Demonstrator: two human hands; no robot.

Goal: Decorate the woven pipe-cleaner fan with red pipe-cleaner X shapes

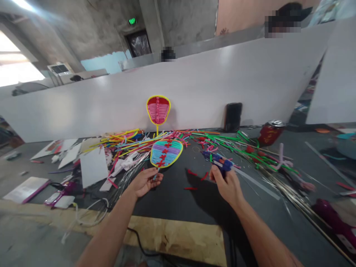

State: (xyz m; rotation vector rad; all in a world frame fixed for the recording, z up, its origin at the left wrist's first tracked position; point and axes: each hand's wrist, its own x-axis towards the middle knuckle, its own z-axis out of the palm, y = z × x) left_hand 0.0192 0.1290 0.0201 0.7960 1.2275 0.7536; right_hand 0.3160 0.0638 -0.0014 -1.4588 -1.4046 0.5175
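My left hand pinches the short handle of a fan-shaped pipe-cleaner piece, filled with teal, purple and blue, edged in yellow, with red crosses down its middle. In my right hand is a blue hot glue gun, its nozzle pointing left toward the piece but apart from it. Several short red pipe-cleaner bits lie on the dark tabletop between my hands. A second fan shape, pink and red with a yellow rim, stands upright behind, near the white partition.
Colourful pipe cleaners are heaped along the back. A black phone leans on the partition, with a red can to its right. White cards and a purple glue gun lie left. Other people's heads show beyond the partition.
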